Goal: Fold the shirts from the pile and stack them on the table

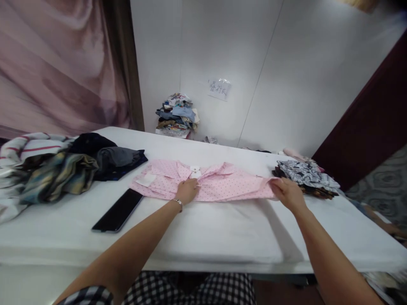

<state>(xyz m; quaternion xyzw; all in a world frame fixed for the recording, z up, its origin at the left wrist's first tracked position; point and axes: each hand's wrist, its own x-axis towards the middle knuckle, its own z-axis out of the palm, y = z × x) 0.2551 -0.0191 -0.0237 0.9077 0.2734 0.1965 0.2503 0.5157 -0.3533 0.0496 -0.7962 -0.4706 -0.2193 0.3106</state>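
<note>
A pink dotted shirt point(229, 186) lies stretched sideways across the white table, with white tags near its collar and a pale patch toward its left end. My left hand point(187, 190), with a bracelet at the wrist, is closed on the shirt's near edge just below the collar. At the right end, my right hand point(288, 192) pinches the fabric and holds it slightly raised off the tabletop, casting a shadow below. Fingertips of both hands are partly hidden by the cloth.
A black phone point(119, 212) lies left of my left forearm. Crumpled clothes point(60, 169) cover the table's left side. Folded garments point(307, 178) are stacked at the right. Behind the white table point(222, 237), a tall clothes pile point(178, 114) stands by the wall, beside a paper sign point(219, 89).
</note>
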